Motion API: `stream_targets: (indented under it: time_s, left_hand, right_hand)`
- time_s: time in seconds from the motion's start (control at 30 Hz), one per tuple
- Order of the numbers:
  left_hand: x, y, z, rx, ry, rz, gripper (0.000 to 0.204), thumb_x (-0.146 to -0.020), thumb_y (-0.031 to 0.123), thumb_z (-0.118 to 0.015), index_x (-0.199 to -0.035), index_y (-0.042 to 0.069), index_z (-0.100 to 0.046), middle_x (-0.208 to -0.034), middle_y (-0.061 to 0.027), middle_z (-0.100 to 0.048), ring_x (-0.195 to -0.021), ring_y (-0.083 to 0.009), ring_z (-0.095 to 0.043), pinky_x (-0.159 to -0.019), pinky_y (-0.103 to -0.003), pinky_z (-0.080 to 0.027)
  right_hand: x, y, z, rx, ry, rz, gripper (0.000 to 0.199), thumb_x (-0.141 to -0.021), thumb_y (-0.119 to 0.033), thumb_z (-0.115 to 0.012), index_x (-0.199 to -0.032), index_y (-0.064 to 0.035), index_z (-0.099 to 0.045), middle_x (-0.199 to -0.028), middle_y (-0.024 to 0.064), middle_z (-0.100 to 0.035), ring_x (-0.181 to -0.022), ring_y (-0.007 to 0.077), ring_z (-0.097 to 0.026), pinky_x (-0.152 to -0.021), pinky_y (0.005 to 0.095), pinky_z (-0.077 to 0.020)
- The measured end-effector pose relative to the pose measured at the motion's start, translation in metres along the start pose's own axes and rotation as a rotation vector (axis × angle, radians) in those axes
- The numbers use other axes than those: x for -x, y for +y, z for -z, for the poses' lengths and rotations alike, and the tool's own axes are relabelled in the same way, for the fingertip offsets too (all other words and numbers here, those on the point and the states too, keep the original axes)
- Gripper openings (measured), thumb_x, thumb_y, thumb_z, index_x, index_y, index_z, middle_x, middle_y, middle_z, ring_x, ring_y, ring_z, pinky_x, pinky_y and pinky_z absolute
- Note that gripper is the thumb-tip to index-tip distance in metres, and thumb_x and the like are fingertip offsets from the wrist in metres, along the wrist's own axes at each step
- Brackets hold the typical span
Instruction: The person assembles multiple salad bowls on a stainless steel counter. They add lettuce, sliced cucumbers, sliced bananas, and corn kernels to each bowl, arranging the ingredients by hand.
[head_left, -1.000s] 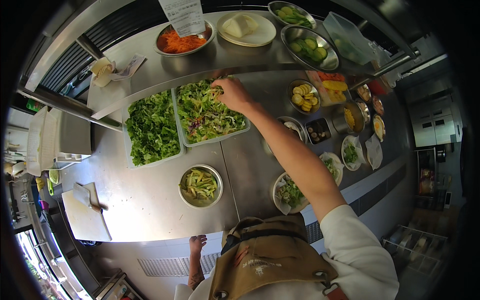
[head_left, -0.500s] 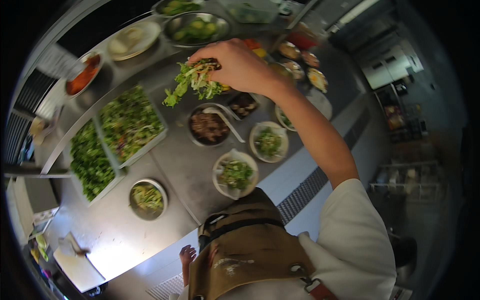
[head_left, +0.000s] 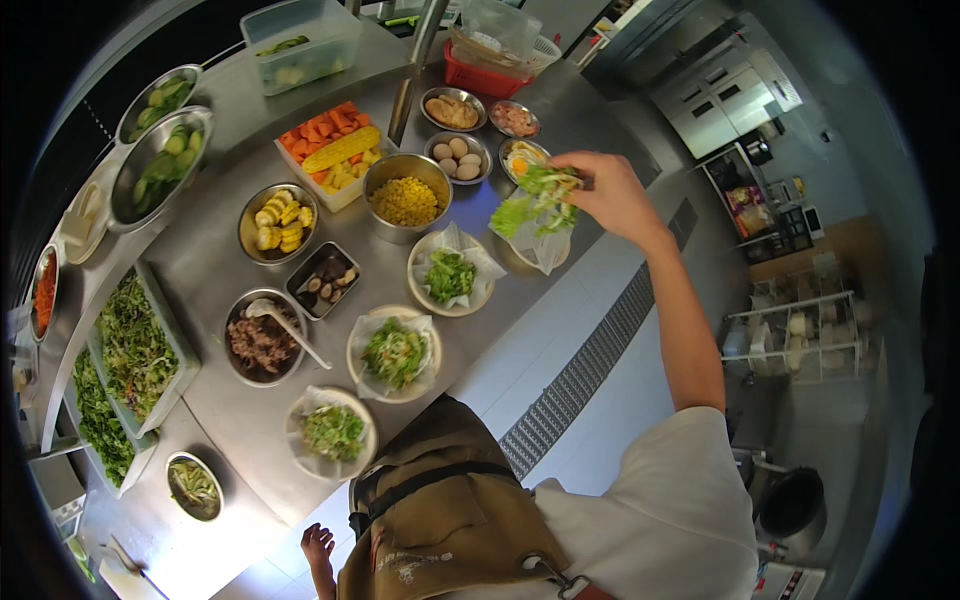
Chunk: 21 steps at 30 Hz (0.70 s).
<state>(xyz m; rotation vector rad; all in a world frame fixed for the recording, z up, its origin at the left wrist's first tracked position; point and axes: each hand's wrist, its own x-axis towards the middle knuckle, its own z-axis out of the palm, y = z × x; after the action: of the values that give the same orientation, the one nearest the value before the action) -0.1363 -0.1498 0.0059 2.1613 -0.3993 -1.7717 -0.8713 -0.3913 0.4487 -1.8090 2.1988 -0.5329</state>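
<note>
My right hand (head_left: 610,195) is closed on a clump of shredded salad greens (head_left: 540,200), pinched between thumb and fingers. It holds them over the paper-lined bowl (head_left: 553,262) farthest right, and the greens hide most of that bowl. Closer to me stand more paper-lined bowls with greens inside: one bowl (head_left: 483,295), a second bowl (head_left: 428,385) and a third bowl (head_left: 368,450) nearest my apron. My left hand (head_left: 318,545) hangs low beside the apron, off the counter edge, with fingers loosely apart and nothing in them.
On the steel counter stand a pot of corn kernels (head_left: 405,203), a bowl of corn pieces (head_left: 275,248), a mushroom tray (head_left: 318,300), a meat bowl with a white spoon (head_left: 258,350), eggs (head_left: 458,160) and tubs of greens (head_left: 165,375). A drain grate (head_left: 570,370) crosses the floor.
My right hand has carried the salad greens rightward, from above the counter's middle to the farthest bowl. The view has swung right, showing more of the counter there. My left hand still hangs low.
</note>
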Motion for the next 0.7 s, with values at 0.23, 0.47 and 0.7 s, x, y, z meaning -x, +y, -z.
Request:
stream_targets:
  time_s: [0.23, 0.47, 0.7]
  left_hand:
    - [0.103, -0.037, -0.112, -0.186, -0.031, -0.058, 0.024, -0.103, 0.024, -0.065, -0.120, 0.007, -0.066, -0.090, -0.0071, -0.072, -0.069, -0.0125, -0.065, -0.053, -0.025, -0.048]
    - [0.173, -0.050, -0.153, -0.242, -0.054, -0.304, 0.020, -0.106, 0.015, -0.059, -0.116, 0.002, -0.070, -0.085, -0.0074, -0.074, -0.068, -0.0102, -0.066, -0.052, -0.025, -0.048]
    - [0.187, -0.038, -0.167, -0.199, 0.002, -0.312, 0.020, -0.104, 0.015, -0.061, -0.115, 0.001, -0.071, -0.092, -0.0105, -0.075, -0.074, -0.0143, -0.068, -0.064, -0.028, -0.052]
  right_hand:
    - [-0.016, 0.181, -0.048, -0.079, -0.032, -0.055, 0.044, -0.081, 0.009, -0.072, -0.123, -0.0029, -0.073, -0.109, 0.0152, -0.075, -0.092, 0.0225, -0.075, -0.083, 0.0341, -0.0593]
    - [-0.023, 0.288, -0.175, -0.115, -0.073, -0.068, 0.044, -0.079, 0.005, -0.073, -0.122, -0.0032, -0.072, -0.118, 0.0189, -0.072, -0.108, 0.0377, -0.070, -0.096, 0.0409, -0.0552]
    - [-0.008, 0.310, -0.187, -0.061, -0.165, -0.086, 0.040, -0.081, 0.001, -0.073, -0.121, -0.0035, -0.072, -0.122, 0.0169, -0.070, -0.113, 0.0368, -0.066, -0.100, 0.0447, -0.0527]
